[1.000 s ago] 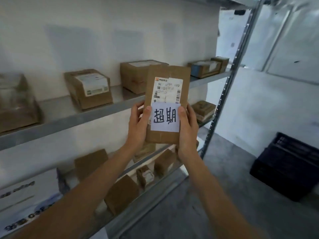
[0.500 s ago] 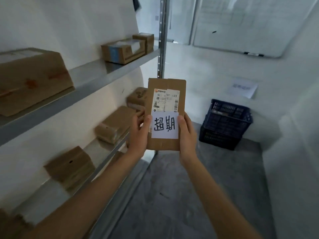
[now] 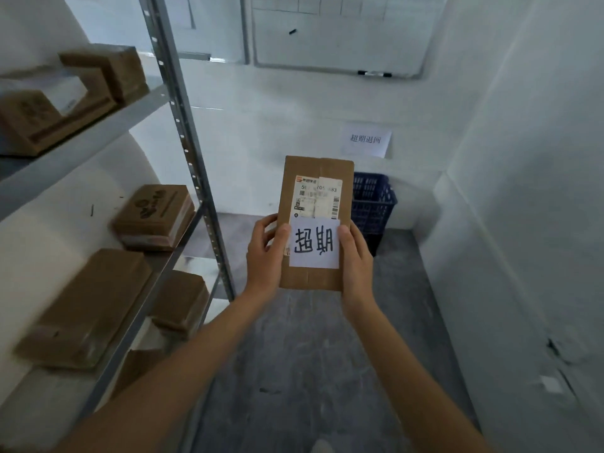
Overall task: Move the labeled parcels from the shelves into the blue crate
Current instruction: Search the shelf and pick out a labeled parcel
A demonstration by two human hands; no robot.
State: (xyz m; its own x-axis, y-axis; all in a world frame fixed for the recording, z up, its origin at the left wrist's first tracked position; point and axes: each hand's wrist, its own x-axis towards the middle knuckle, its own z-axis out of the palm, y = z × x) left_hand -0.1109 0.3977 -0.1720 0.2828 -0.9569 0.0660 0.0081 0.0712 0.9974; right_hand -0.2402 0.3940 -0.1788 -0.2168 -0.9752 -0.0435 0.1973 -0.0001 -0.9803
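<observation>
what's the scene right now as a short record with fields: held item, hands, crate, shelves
held item: cardboard parcel with a shipping label and a handwritten white note, upright
left hand: grips the parcel's left edge
right hand: grips its right edge
crate: blue crate on the floor by the far wall, partly hidden behind the parcel
shelves: metal shelves at left, with several brown boxes

The parcel (image 3: 315, 223) is held upright in front of the crate (image 3: 376, 204), shelves (image 3: 98, 138) to its left.
</observation>
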